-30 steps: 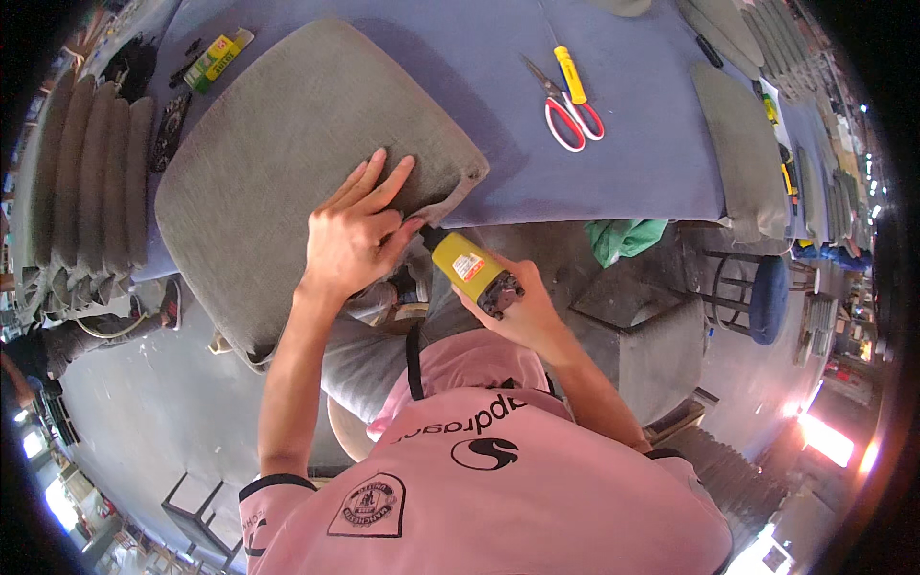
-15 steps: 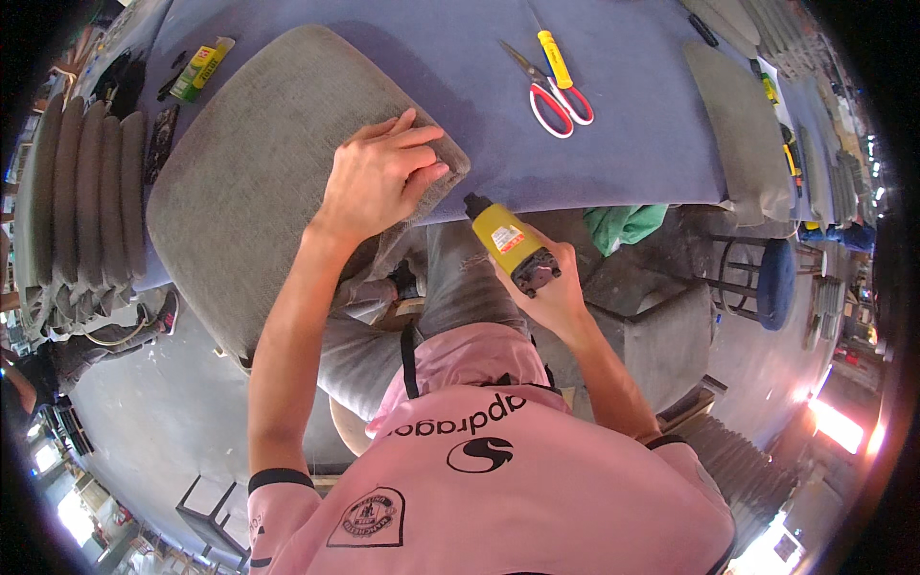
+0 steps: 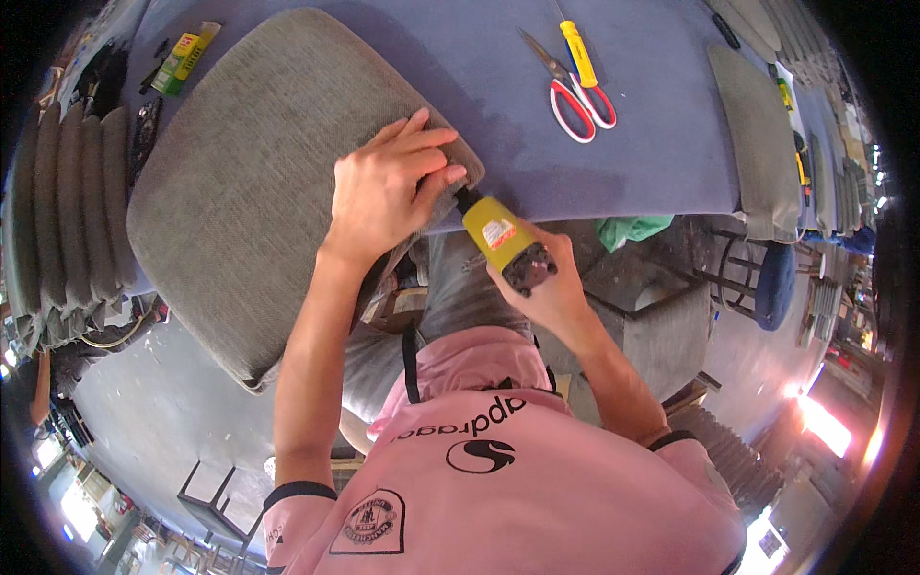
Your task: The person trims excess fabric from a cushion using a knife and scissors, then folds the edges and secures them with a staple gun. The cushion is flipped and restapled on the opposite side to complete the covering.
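Observation:
A grey fabric seat cushion [image 3: 278,153] lies tilted over the front edge of the blue-covered table. My left hand [image 3: 388,187] grips its right-hand edge near the corner, with the fingers on top and the thumb by the rim. In my right hand [image 3: 551,287] is a yellow-and-black staple gun [image 3: 496,235]. Its black nose meets the cushion's edge just below my left thumb; the exact contact point is hard to make out. My right fingers are mostly hidden behind the tool.
Red-and-white scissors [image 3: 580,107] and a yellow-handled screwdriver [image 3: 578,53] lie on the table [image 3: 661,144]. A green-and-yellow box [image 3: 179,62] rests at far left, above stacked grey cushions [image 3: 72,201]. Grey fabric [image 3: 752,125] hangs at right, near a blue-seated stool [image 3: 774,286].
The staple gun's nose has closed the small gap to the cushion's edge. The cushion's near end has swung slightly downward, and my left hand has kept its hold at the corner.

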Demonstrator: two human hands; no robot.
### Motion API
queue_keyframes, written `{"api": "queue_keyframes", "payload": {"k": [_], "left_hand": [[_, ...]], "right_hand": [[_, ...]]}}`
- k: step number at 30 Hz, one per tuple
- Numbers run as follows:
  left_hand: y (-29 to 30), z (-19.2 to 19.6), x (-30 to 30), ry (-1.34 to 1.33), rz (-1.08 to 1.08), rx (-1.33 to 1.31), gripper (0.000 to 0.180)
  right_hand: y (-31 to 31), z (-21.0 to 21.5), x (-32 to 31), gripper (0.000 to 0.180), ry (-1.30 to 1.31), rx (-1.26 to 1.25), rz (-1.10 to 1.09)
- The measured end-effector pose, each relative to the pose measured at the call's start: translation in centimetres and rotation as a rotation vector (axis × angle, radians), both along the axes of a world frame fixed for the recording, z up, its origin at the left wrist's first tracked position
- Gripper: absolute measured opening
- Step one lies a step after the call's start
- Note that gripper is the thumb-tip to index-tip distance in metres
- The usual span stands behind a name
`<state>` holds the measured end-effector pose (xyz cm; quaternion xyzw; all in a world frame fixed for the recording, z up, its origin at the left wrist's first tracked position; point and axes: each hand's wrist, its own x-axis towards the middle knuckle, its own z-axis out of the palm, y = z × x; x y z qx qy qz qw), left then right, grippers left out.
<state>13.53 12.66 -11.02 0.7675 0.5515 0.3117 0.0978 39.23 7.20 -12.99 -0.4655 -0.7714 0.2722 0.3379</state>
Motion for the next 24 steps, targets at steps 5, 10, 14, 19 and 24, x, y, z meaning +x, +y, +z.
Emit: {"api": "queue_keyframes", "payload": {"k": [5,10,14,19,24], "left_hand": [[0.1,-0.2,-1.3,-0.045,-0.113,0.033,0.027],[-1.5,1.7,-1.7,0.059,-0.268,0.017,0.025],[-1.5,2.0,-0.9,0.056,-0.238,-0.003,0.023],[-0.9,0.1,-0.7,0.029,-0.159,0.048,0.019],[-0.6,-0.1,-0.6,-0.079,-0.090,-0.003,0.021]], "right_hand": [[-0.1,-0.6,-0.3,0.053,0.033,-0.210,-0.063],[-1.0,-2.8,1.3,0.057,0.133,-0.113,-0.057],[-1.4,-1.9,2.0,0.062,-0.088,0.027,0.019],[0.2,1.8,1.2,0.055,0.005,-0.293,0.152],[0.2,1.4,0.5,0.056,0.021,-0.318,0.128]]}}
